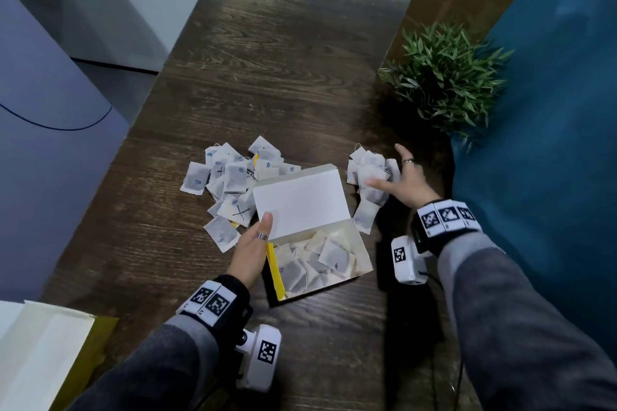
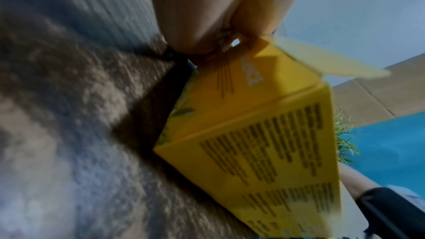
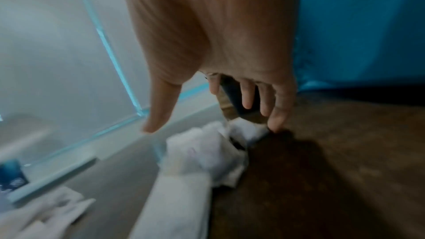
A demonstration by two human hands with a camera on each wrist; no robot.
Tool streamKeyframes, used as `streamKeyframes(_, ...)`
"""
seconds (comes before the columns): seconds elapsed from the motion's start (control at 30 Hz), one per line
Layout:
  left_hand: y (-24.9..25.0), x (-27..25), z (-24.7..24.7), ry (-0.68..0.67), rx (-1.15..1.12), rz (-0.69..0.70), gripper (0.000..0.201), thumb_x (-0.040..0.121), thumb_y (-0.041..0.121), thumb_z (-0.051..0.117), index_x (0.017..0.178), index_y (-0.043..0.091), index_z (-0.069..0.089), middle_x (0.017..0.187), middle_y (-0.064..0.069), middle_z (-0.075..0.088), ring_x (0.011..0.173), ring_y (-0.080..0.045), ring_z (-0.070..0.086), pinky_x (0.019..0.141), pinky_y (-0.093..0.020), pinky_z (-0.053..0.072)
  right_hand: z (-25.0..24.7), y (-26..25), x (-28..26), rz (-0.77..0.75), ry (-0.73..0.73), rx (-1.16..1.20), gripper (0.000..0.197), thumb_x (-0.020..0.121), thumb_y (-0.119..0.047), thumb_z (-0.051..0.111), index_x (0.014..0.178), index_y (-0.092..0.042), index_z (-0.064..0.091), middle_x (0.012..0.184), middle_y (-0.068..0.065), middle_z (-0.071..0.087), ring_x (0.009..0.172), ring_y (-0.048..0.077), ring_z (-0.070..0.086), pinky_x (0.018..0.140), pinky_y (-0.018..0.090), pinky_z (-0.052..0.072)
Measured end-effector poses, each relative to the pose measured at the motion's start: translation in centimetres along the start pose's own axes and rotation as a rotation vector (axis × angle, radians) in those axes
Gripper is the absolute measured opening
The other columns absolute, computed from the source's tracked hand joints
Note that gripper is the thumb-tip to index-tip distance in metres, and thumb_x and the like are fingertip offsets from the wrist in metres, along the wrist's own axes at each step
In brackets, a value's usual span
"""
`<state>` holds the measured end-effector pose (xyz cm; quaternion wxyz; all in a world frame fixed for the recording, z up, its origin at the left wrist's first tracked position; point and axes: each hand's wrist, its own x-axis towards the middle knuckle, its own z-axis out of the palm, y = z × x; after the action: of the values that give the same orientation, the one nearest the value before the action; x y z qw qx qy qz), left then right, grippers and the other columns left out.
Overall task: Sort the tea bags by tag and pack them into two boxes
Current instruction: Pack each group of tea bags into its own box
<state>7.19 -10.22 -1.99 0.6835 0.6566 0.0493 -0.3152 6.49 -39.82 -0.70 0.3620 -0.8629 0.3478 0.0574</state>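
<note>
An open yellow box sits mid-table, several tea bags lying inside, its white lid standing up. My left hand pinches the lid's left edge, thumb on the inner face, fingers hidden behind it. The left wrist view shows the box's yellow printed side below my left hand. A big heap of tea bags marked in blue and black lies left of the lid. My right hand is spread open over a smaller pile. In the right wrist view, its fingertips touch that pile.
A second open box, white inside and yellow outside, lies at the near left corner. A green potted plant stands at the right behind the small pile. A blue wall borders the table's right side. The wooden table stretches far ahead.
</note>
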Motion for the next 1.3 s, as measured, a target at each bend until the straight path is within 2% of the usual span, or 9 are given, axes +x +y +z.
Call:
streamKeyframes(0.13,0.0,0.0,-0.1,-0.008,-0.004,-0.015,0.028,0.096,0.041,0.037,0.099,0.028,0.062,0.106,0.007,0.067,0.101,-0.007,0.062,0.092,-0.027,0.046,2.6,0.8,1.5,0.002,-0.036,-0.124,0.086,0.053,-0.050,0.082,0.128,-0.035,0.044,0.136,0.009,0.040,0.130,0.029,0.030,0.107,0.039,0.028)
streamKeyframes(0.37,0.1,0.1,-0.1,0.001,-0.002,-0.028,0.031,0.097,0.039,0.037,0.100,0.023,0.063,0.113,-0.004,0.068,0.107,-0.019,0.063,0.098,-0.036,0.046,3.5,1.2,0.9,0.020,0.161,-0.048,0.055,0.064,-0.028,0.084,0.111,-0.011,0.060,0.120,0.016,0.048,0.116,0.031,0.048,0.098,0.029,0.036)
streamKeyframes(0.5,-0.1,0.1,-0.2,-0.013,-0.013,-0.025,0.030,0.097,0.039,0.037,0.098,0.025,0.063,0.109,-0.001,0.068,0.104,-0.016,0.064,0.095,-0.033,0.048,1.7,1.6,-0.1,-0.051,0.228,-0.023,0.036,0.068,-0.025,0.082,0.095,-0.007,0.065,0.104,0.014,0.060,0.104,0.029,0.057,0.075,0.017,0.032)
streamKeyframes(0.63,0.0,0.2,-0.2,-0.016,-0.005,-0.028,0.030,0.096,0.041,0.038,0.099,0.026,0.063,0.112,-0.001,0.068,0.106,-0.017,0.064,0.099,-0.036,0.046,-1.4,-0.5,-3.8,-0.187,0.377,0.216,0.023,0.067,-0.021,0.082,0.072,-0.018,0.059,0.089,0.007,0.058,0.086,0.021,0.058,0.079,0.031,0.046)
streamKeyframes(0.87,-0.4,0.2,-0.2,-0.005,-0.013,-0.025,0.038,0.090,0.049,0.042,0.104,0.022,0.065,0.116,-0.006,0.068,0.110,-0.022,0.063,0.105,-0.046,0.041,0.1,-6.3,-12.2,-0.408,-0.295,0.318,0.018,0.069,-0.016,0.080,0.070,-0.020,0.063,0.065,-0.011,0.061,0.061,0.001,0.053,0.060,0.018,0.040)
streamKeyframes(0.97,-0.5,0.3,-0.5,-0.028,0.008,-0.007,0.058,0.078,0.065,0.047,0.111,0.021,0.065,0.118,-0.003,0.068,0.113,-0.021,0.061,0.106,-0.047,0.039,4.1,-6.2,-13.5,-0.340,-0.450,0.108,0.023,0.071,-0.031,0.079,0.076,-0.017,0.062,0.074,0.003,0.063,0.063,0.016,0.056,0.060,0.029,0.046)
streamKeyframes(1.13,-0.4,0.2,-0.5,-0.034,0.004,-0.002,0.039,0.087,0.053,0.042,0.102,0.026,0.065,0.115,-0.002,0.068,0.110,-0.020,0.062,0.105,-0.046,0.041,7.0,-5.1,-13.2,-0.273,-0.292,-0.087,0.017,0.081,-0.027,0.070,0.076,-0.021,0.055,0.078,-0.001,0.061,0.074,0.011,0.051,0.057,0.014,0.034)
streamKeyframes(1.23,-0.5,0.2,-0.5,-0.024,-0.003,0.006,0.031,0.094,0.044,0.039,0.100,0.027,0.065,0.114,-0.003,0.068,0.111,-0.020,0.062,0.105,-0.045,0.041,7.5,-5.0,-13.3,-0.319,-0.241,-0.226,0.003,0.086,-0.016,0.060,0.087,-0.015,0.063,0.093,0.007,0.065,0.095,0.018,0.050,0.076,0.024,0.039)
streamKeyframes(1.3,-0.6,0.3,-0.4,-0.022,-0.018,0.002,0.029,0.095,0.042,0.040,0.099,0.027,0.064,0.113,-0.002,0.068,0.111,-0.020,0.062,0.106,-0.044,0.041,7.8,-4.8,-13.3,-0.326,-0.223,-0.383,0.020,0.089,-0.010,0.050,0.105,-0.010,0.062,0.110,0.011,0.063,0.111,0.024,0.048,0.091,0.032,0.041)
